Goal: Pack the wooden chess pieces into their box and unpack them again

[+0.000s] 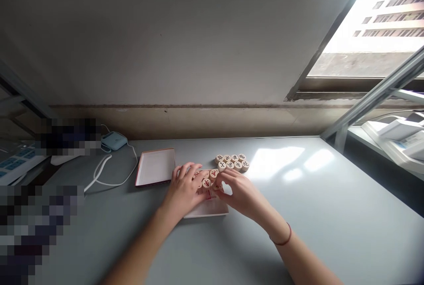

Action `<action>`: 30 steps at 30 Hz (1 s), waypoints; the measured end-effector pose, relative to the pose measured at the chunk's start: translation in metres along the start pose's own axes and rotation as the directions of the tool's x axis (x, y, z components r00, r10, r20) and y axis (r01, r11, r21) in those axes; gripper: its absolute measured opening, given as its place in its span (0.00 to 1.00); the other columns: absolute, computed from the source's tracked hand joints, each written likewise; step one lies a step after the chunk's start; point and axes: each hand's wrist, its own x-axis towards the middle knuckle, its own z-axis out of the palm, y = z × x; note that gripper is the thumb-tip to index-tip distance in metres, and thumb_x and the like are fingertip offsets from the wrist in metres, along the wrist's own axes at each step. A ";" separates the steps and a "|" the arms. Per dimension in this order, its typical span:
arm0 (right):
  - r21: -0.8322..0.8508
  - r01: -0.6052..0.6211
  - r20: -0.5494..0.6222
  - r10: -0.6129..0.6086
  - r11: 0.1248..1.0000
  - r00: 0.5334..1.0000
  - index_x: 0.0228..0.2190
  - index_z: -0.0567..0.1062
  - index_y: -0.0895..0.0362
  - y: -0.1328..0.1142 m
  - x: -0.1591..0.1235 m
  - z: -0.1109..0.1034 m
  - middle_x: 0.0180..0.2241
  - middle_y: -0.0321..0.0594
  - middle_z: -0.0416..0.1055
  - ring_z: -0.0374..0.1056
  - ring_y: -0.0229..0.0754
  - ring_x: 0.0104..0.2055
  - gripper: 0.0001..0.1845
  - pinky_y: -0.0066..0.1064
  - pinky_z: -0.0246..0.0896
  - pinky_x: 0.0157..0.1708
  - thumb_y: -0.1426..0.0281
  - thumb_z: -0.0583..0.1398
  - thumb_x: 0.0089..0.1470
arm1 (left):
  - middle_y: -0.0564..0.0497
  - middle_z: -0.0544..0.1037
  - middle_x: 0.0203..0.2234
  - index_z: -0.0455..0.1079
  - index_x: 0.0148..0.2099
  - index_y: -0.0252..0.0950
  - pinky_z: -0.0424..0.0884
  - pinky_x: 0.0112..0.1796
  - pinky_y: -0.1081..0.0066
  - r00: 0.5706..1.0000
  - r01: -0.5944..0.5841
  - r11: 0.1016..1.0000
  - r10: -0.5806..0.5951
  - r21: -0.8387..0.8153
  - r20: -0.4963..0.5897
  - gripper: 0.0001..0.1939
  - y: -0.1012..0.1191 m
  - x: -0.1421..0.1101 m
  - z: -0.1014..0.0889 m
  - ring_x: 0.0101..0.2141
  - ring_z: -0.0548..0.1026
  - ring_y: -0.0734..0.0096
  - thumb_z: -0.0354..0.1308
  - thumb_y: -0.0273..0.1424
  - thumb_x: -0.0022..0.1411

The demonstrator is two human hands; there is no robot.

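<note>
Several round Chinese chess pieces [206, 183] with red characters are bunched between my two hands, over the shallow white box [209, 209]. From the left, my left hand [183, 189] curls round the bunch, fingers over the far pieces and thumb at the near side. My right hand [241, 191] closes on the right side, its thumb and index finger bent round the pieces there. The fingers partly hide the pieces and the box's far part. Just beyond my hands, several pieces with black characters [229, 165] stand in short rows on the table.
A box lid [155, 168] lies inside-up to the left of my left hand. Further left are white cables [99, 171] and a light blue device [114, 140]. The grey table [298, 214] meets a wall at the back. White boxes [402, 132] sit beyond a metal frame at right.
</note>
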 end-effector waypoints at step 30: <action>-0.388 -0.450 0.018 0.495 0.804 0.869 0.45 0.73 0.55 0.011 0.081 -0.007 0.40 0.47 0.74 0.71 0.47 0.38 0.16 0.29 0.55 0.28 0.69 0.56 0.54 | 0.46 0.70 0.50 0.67 0.53 0.44 0.65 0.46 0.57 0.953 0.217 0.976 -0.204 -0.035 0.224 0.21 -0.014 -0.007 -0.028 0.49 0.68 0.54 0.61 0.31 0.56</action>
